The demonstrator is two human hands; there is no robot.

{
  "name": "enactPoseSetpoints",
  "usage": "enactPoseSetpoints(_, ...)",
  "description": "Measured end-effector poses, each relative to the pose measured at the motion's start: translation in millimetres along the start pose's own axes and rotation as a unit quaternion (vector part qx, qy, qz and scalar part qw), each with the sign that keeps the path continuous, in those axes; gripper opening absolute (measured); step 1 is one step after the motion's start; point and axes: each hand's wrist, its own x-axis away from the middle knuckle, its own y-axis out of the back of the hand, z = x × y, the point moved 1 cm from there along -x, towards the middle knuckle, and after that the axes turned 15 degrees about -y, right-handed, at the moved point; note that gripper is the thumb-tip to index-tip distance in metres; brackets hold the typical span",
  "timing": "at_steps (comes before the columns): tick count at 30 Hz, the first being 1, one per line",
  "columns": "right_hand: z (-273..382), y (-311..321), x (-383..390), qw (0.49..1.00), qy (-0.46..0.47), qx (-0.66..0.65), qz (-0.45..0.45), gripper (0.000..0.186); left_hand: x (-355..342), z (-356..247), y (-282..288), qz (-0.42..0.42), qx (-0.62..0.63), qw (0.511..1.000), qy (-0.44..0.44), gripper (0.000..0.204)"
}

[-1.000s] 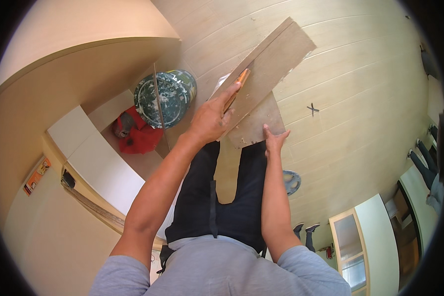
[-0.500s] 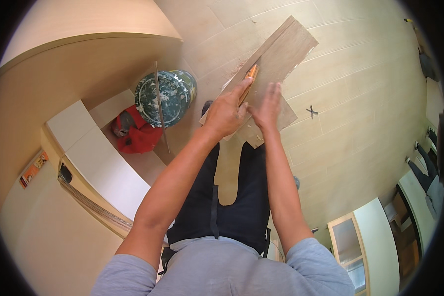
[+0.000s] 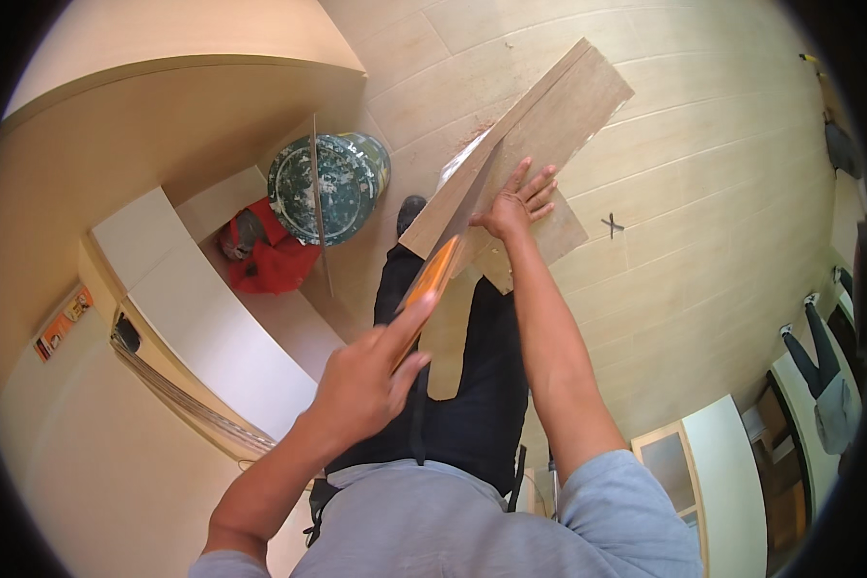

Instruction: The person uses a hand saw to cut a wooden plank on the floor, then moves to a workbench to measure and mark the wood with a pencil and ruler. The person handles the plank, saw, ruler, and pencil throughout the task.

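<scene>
A long, pale brown wooden board (image 3: 588, 91) slants away from the person over the floor (image 3: 694, 193), its face flat and dull, with a dark line running near its left long edge. A smaller wooden piece (image 3: 561, 226) of like colour sits crosswise beneath it, one corner chipped. The saw (image 3: 439, 270) – orange handle, thin grey blade, slightly blurred – reaches along the board's near part. The board lies under the right hand (image 3: 518, 207), which is spread flat with fingers apart, thumb just beside the blade; the left hand (image 3: 364, 380), nearer the body, is clamped on the saw's handle. To the left stands a dark green bucket (image 3: 323, 183) splashed with white, its contents hidden; touching it, a crumpled red bag (image 3: 277, 270) has something grey (image 3: 248, 231) at its mouth.
</scene>
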Motion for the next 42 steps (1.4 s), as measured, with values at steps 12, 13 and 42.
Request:
enactPoseSetpoints(12, -4.4, -45.0, -23.7, 0.974, 0.008, 0.039, -0.222, 0.169, -202.6, 66.3, -56.8, -0.068, -0.012, 0.994, -0.079, 0.067)
enactPoseSetpoints(13, -2.7, -41.2, -21.9, 0.98, 0.016, 0.022, -0.195, 0.169, -169.9, 53.7, -48.2, -0.041, -0.034, 0.998, -0.044, 0.069)
enactPoseSetpoints(42, 2.5, -29.2, -19.9, 0.988, 0.007, 0.0, -0.157, 0.166, -209.6, 122.8, -78.5, -0.067, 0.01, 0.994, -0.09, 0.077)
